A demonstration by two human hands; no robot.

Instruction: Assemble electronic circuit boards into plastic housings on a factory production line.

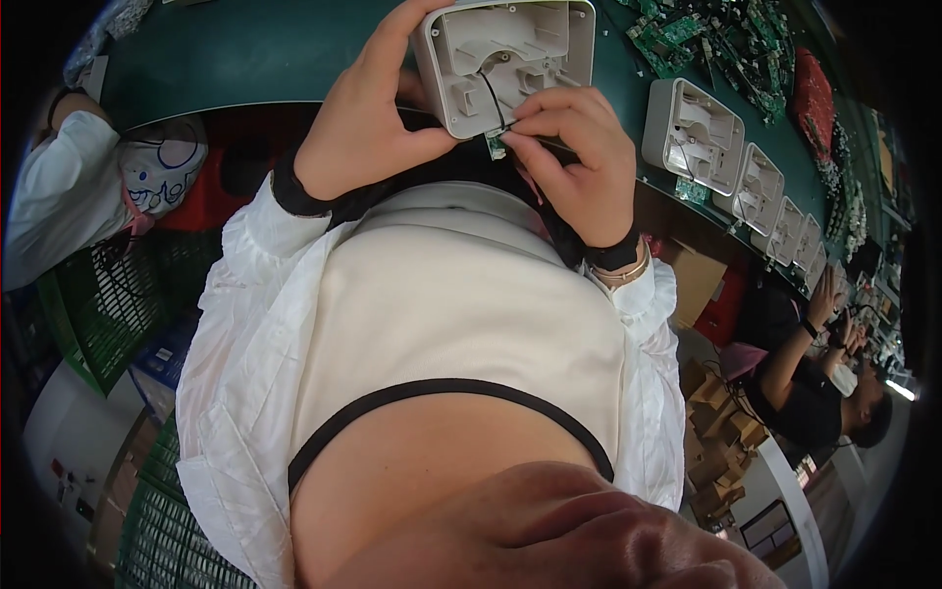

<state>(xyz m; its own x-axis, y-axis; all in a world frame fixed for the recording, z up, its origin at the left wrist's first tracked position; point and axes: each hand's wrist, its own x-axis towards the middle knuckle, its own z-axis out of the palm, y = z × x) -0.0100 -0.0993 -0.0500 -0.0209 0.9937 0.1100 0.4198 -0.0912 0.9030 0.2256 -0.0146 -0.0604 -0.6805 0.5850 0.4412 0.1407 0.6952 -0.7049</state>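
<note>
Green-topped workbench [226,59] is spanning the far side of the station as I am viewing it. At its near edge, a white housing [510,44] is lying between the hands, its open face showing toward the person. A black cable [493,93] is running from the interior across the near rim to a small green circuit board [496,147], which is sitting just outside that rim, on the person's side. The right hand [589,152] is the nearer one: its thumb and forefinger are almost meeting, pinching the cable at the board. Fingertips are masking part of the board, so I cannot tell its long axis. The left hand [363,137] is gripping the housing's left wall, opened to its width, thumb at the near corner. Rightward, further housings [731,147] are standing in a row along the bench edge; the nearest is carrying a second board [691,190] at its near rim. Beyond, loose boards [751,49] are lying heaped near a red bag [812,98]. Leftward, a green crate [98,304] is showing no contents I can identify.
</note>
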